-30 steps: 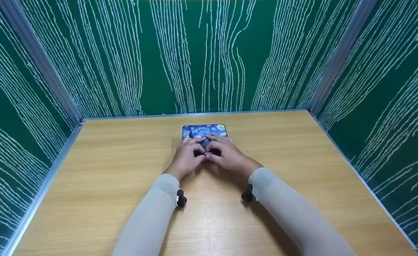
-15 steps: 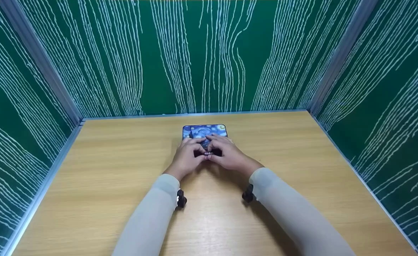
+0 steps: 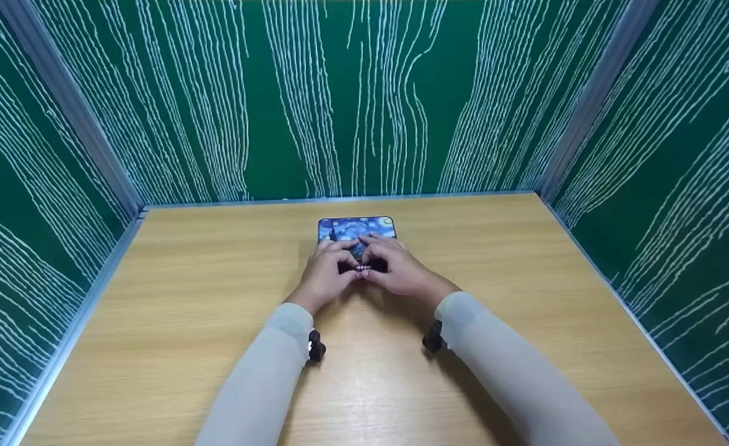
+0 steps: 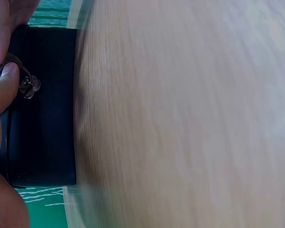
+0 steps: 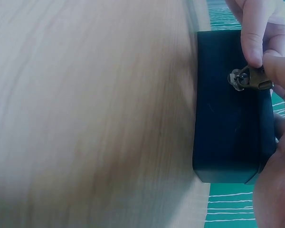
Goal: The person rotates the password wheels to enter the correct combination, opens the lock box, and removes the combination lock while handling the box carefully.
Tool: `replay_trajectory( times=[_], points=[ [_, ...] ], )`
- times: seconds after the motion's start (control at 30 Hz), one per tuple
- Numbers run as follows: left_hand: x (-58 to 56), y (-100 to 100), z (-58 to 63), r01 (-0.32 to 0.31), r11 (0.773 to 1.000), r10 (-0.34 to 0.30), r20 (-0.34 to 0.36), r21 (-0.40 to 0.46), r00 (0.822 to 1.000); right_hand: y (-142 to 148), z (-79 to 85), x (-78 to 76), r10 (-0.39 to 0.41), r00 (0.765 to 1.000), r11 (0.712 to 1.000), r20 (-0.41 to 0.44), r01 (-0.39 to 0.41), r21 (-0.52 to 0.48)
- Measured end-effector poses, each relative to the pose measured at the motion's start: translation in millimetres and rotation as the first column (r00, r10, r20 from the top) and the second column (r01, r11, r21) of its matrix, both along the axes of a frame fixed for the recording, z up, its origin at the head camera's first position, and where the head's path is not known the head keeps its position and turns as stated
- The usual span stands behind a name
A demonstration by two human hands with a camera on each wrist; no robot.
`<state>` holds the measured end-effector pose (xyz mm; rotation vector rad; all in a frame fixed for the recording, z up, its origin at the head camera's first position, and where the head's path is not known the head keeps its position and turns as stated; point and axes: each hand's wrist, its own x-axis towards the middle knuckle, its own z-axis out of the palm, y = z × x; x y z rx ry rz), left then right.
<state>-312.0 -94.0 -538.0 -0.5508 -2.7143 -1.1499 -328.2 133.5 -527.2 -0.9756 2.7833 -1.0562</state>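
A dark box [image 4: 47, 118] stands on the table, its lid [image 3: 357, 228] printed with a blue and yellow swirling night-sky picture. On its near side, a small padlock [image 5: 259, 80] with numbered dials hangs by its shackle [image 4: 24, 70] from a metal hasp [image 5: 236, 80]. My left hand [image 3: 330, 269] pinches one end of the padlock between thumb and fingers, other fingers lying over the lid. From the other side my right hand [image 3: 395, 266] pinches it too, its fingers also over the lid. Both thumb tips almost meet; the fingers hide part of the padlock.
The wooden table [image 3: 191, 322] carries the box near its back edge. Green panels [image 3: 277, 124] with wavy white lines stand behind and at both sides, joined by grey metal posts [image 3: 593, 99]. A small black device sits at each wrist.
My right finger and thumb have shifted very slightly to the right, showing a little more of the dials. The box and left hand look unmoved.
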Motion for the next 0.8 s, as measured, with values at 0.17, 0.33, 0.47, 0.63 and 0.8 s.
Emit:
replay_trajectory(
  times=[0.17,0.33,0.47,0.63,0.8],
  points=[
    [0.4,0.2,0.8,-0.007,1.0,0.007,0.009,-0.006,1.0,-0.5,0.4,0.2,0.003,1.0,1.0,-0.001,-0.003,0.003],
    [1.0,-0.3,0.9,-0.007,1.0,0.007,0.02,-0.002,1.0,-1.0,0.3,-0.2,0.007,1.0,1.0,0.002,-0.007,0.006],
    [0.9,-0.6,-0.3,-0.004,1.0,0.004,0.025,0.0,1.0,-0.8,0.0,-0.9,0.01,1.0,1.0,0.002,-0.01,0.005],
    [-0.2,-0.4,-0.9,-0.004,1.0,0.004,0.019,0.003,1.0,-0.5,-0.1,-0.9,0.006,1.0,1.0,0.0,-0.006,0.008],
    [-0.3,0.1,0.3,-0.006,1.0,0.006,0.017,0.0,1.0,-0.1,0.4,-0.7,0.005,1.0,1.0,-0.003,-0.005,0.018]
  ],
)
